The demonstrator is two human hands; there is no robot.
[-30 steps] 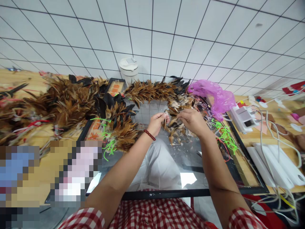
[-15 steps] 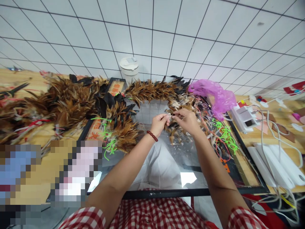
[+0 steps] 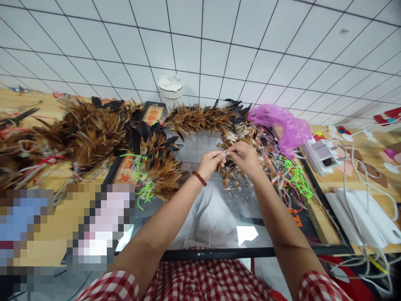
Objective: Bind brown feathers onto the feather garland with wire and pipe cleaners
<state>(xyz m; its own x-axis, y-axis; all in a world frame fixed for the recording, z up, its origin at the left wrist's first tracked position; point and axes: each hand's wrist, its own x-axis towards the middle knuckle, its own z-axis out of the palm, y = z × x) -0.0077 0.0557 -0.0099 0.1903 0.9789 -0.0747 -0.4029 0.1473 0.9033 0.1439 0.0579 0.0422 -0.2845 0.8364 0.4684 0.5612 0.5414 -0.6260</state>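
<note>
My left hand (image 3: 210,164) and my right hand (image 3: 246,158) meet fingertip to fingertip above a glass pane (image 3: 216,217). Both are closed in a pinch on a small bunch of brown feathers (image 3: 230,172) that hangs below them. A red bead bracelet sits on my left wrist. Behind my hands a long string of brown and black feathers (image 3: 200,118) curves across the table. A bigger heap of the same feathers (image 3: 84,138) lies to the left.
Green cord (image 3: 296,177) lies tangled to the right of my hands, and more green cord (image 3: 142,190) to the left. A crumpled purple plastic bag (image 3: 283,125), a white lidded cup (image 3: 170,88) and white devices with cables (image 3: 360,209) stand around. The wall is tiled.
My hands have come together, the right one moving left and up until its fingertips meet the left hand's. The feather bunch rose a little with them.
</note>
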